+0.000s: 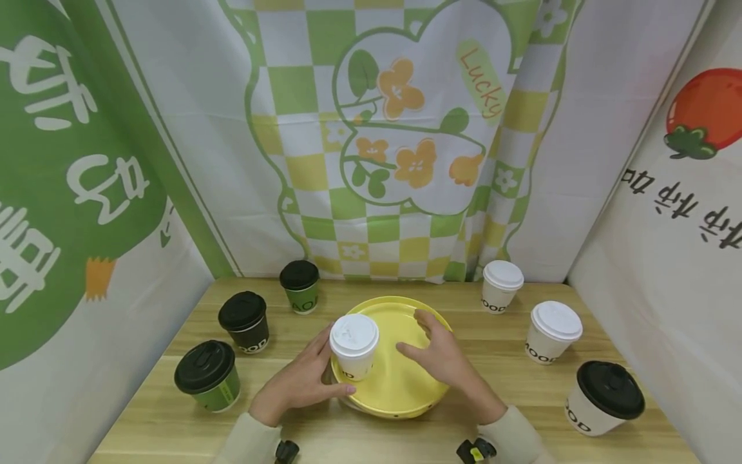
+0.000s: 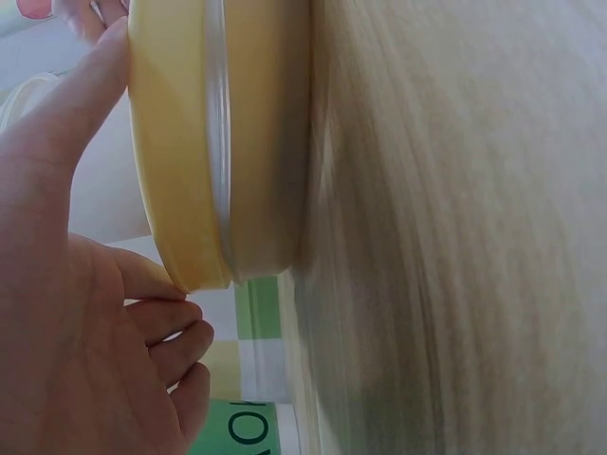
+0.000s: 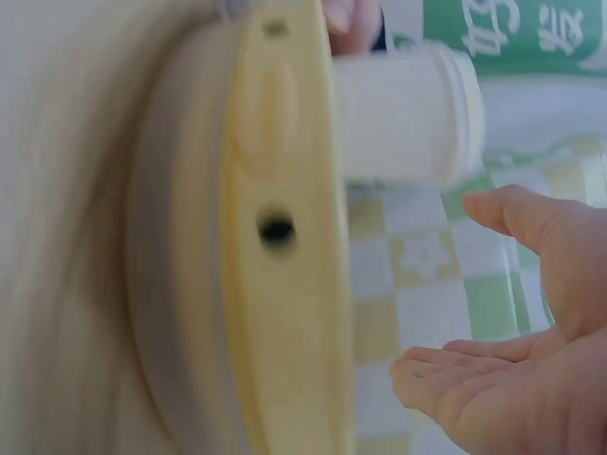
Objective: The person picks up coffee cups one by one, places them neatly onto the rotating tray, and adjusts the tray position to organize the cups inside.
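Observation:
A yellow round two-layered tray (image 1: 400,386) sits on the wooden table, with a white paper cup (image 1: 355,366) with a white lid standing on its left part. My left hand (image 1: 304,374) is spread beside the cup, thumb in front of it and fingers to its left. In the left wrist view, the left fingertips (image 2: 180,292) are right at the tray's edge. My right hand (image 1: 440,354) hovers over the tray's right side, thumb and fingers apart, nothing between them. The right wrist view shows that hand (image 3: 531,332) apart from the cup.
Left of the tray stand a green cup (image 1: 223,393), a black cup (image 1: 252,335) and another green cup (image 1: 303,301), all black-lidded. On the right are two white-lidded cups (image 1: 500,298) (image 1: 545,345) and a black-lidded white cup (image 1: 588,409). Printed curtains (image 1: 382,245) enclose the table.

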`<state>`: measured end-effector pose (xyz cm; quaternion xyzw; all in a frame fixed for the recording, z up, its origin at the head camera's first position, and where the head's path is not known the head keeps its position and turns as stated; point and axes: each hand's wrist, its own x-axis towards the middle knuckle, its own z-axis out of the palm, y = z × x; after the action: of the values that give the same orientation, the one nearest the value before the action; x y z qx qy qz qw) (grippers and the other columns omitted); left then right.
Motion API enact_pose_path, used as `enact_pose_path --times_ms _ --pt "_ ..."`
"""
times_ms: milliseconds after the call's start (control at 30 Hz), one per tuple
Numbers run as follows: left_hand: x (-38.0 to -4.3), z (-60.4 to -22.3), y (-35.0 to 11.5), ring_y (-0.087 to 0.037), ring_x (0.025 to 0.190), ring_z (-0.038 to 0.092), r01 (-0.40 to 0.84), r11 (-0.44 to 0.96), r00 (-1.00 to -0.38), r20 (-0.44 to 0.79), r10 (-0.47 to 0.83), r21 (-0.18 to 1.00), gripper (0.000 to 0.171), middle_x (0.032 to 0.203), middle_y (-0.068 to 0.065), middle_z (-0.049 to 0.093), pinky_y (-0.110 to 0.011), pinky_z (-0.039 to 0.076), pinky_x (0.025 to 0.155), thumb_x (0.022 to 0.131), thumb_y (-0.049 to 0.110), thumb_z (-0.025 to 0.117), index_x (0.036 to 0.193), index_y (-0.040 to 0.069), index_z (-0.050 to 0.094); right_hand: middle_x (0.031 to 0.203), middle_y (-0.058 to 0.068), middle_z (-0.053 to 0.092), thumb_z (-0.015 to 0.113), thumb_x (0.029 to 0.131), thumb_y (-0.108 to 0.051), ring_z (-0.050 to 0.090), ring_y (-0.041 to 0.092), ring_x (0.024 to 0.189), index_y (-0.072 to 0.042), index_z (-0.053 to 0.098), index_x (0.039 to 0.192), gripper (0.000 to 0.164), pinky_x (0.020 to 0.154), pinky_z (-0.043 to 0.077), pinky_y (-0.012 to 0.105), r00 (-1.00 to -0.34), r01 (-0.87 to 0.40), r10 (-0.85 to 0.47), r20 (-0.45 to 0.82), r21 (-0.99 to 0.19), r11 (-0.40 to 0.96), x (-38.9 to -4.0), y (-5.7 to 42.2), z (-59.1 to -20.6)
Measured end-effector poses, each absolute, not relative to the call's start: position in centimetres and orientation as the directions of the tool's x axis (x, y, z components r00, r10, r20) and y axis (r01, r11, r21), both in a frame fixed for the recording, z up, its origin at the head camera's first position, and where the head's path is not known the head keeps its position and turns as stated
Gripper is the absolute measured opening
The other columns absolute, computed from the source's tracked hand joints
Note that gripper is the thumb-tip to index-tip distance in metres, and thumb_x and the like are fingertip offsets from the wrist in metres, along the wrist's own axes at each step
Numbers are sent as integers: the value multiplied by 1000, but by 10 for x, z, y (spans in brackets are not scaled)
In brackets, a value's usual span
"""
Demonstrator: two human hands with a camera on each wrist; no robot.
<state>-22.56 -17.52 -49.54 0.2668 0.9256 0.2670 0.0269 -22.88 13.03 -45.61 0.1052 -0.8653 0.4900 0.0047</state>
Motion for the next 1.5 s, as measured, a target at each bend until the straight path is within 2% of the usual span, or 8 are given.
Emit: enact_pose_path --times_ms 300,533,633,767,867,1033,1233,1500 --pt "-225 -494 -176 -45 162 21 486 716 -855 104 508 501 122 177 -21 12 -64 33 125 86 68 77 169 3 16 168 32 29 71 101 -39 30 52 156 6 23 164 91 126 32 62 -999 -18 12 31 -813 582 -249 193 -452" --pt "-225 -496 -176 -45 161 22 489 706 -853 110 511 512 121 177 -21 13 -64 35 124 86 67 77 170 5 15 168 40 17 66 102 -39 21 57 156 12 8 164 99 127 25 65 -991 120 120 -60 -790 601 -265 228 -462" --pt "-225 -495 -176 -45 161 22 490 704 -852 112 511 514 121 177 -21 13 -65 35 124 86 66 78 170 5 15 166 42 20 66 102 -37 23 58 155 15 10 162 98 127 26 66 -986 134 160 -48 -802 582 -273 238 -469" --pt "-225 -494 -176 -46 161 22 490 703 -852 112 511 516 121 177 -22 12 -65 35 124 87 66 78 170 4 14 165 39 29 69 100 -35 28 55 155 10 13 164 96 127 27 65 -973 150 230 -38 -858 492 -284 245 -480" --pt "-224 -495 -176 -46 161 21 488 705 -853 110 511 514 121 177 -22 12 -65 34 124 87 66 77 170 4 14 159 38 36 72 98 -25 36 52 151 7 15 163 92 127 29 64 -952 134 307 -12 -915 380 -296 247 -489" --pt "-225 -496 -176 -45 162 20 486 700 -852 104 513 523 121 177 -21 11 -65 33 125 87 65 77 170 4 14 145 39 49 76 95 -27 50 52 137 13 31 151 83 121 39 62 -893 141 447 54 -909 391 -314 254 -499" --pt "-225 -496 -176 -45 162 19 492 700 -848 101 521 518 121 178 -20 8 -65 33 125 88 66 76 170 4 11 152 38 46 81 90 -36 47 54 141 10 24 158 100 123 36 63 -849 221 528 23 -891 395 -330 261 -505" --pt "-225 -496 -176 -43 163 17 467 712 -860 79 505 525 123 178 -18 7 -64 32 126 87 68 76 170 6 10 153 35 48 83 89 -30 47 52 142 5 29 159 96 123 35 62 -824 166 561 75 -915 367 -340 264 -512"
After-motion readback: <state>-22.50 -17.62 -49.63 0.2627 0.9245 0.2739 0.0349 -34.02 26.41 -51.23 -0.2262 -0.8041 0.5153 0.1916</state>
